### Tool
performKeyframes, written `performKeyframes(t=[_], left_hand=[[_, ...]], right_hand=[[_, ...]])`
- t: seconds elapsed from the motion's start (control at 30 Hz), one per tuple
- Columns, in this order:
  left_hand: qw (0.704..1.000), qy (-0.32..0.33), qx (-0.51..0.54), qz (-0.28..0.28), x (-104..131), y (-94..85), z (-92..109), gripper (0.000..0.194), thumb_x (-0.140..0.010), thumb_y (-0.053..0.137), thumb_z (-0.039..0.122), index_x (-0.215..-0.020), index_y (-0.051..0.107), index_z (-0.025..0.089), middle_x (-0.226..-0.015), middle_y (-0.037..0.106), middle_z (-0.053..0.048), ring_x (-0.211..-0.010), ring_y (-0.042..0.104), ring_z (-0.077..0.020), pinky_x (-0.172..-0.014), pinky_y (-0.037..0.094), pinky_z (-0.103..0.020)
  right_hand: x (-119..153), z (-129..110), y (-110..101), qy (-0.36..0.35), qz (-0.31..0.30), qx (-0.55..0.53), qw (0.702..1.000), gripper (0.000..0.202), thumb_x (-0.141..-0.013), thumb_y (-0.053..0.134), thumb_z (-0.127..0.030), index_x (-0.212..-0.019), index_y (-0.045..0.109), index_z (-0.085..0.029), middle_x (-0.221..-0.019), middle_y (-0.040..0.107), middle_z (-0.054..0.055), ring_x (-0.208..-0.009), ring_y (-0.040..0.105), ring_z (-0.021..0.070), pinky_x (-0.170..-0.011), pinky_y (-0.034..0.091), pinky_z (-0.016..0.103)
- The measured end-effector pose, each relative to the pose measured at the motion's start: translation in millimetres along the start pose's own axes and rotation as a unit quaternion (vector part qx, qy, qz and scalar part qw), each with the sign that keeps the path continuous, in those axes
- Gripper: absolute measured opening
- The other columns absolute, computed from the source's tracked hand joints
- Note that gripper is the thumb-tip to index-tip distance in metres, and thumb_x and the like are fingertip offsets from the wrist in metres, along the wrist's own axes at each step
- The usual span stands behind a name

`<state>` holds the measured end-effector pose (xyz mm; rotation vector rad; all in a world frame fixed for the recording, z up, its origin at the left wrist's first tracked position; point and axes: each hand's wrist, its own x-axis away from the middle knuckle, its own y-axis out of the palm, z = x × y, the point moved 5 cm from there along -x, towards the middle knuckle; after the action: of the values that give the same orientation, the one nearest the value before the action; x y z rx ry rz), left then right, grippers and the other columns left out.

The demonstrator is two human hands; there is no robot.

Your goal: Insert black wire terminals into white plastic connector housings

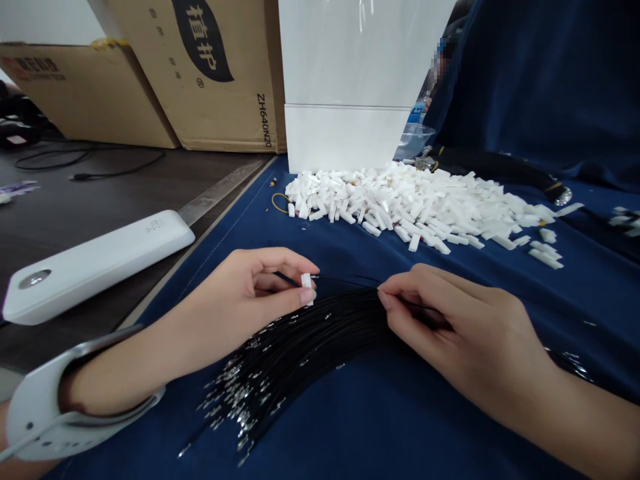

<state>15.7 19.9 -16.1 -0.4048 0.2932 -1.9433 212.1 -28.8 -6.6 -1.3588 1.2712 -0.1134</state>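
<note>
Between thumb and fingers, my left hand (260,283) pinches a small white plastic connector housing (307,288). Close to that housing is the metal-tipped end of a thin black wire (345,278); whether it sits inside cannot be made out. Thumb and forefinger of my right hand (450,313) are closed on this wire, to the right of the housing. Under both hands lies a thick bundle of black wires (320,340), its shiny metal terminals (240,393) fanned out toward the lower left.
A heap of white housings (400,200) lies on the blue cloth (350,427) before a white box (345,133). Cardboard boxes (215,113) stand behind at left. A long white device (100,267) rests on the dark table (110,183). Another dark bundle (500,170) lies back right.
</note>
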Motion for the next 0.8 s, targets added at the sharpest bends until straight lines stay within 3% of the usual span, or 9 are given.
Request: performKeyframes(t=[0.27,0.8], left_hand=[[1.0,0.031,-0.001,0.006,-1.1,-0.6,1.5,0.013,-0.079,0.073,0.025,-0.092,0.071,0.025,-0.082,0.075,0.006,-0.07,0.067,-0.005,-0.062,0.05,-0.006],[0.998,0.02,-0.054,0.013,-0.1,0.5,5.9,0.01,-0.082,0.069,0.024,-0.092,0.071,0.023,-0.081,0.075,0.006,-0.075,0.068,-0.0076,-0.069,0.051,-0.012]], right_hand=[[-1.1,-0.1,-0.2,-0.011,0.008,0.013,1.0,0.011,-0.089,0.052,-0.008,-0.085,0.059,-0.017,-0.07,0.057,-0.004,-0.054,0.051,0.0058,-0.05,0.039,0.019],[-1.7,3.2,1.1,0.029,-0.008,0.012,0.999,0.01,-0.09,0.052,-0.011,-0.088,0.059,-0.017,-0.074,0.061,-0.002,-0.057,0.058,0.009,-0.052,0.042,0.023]])
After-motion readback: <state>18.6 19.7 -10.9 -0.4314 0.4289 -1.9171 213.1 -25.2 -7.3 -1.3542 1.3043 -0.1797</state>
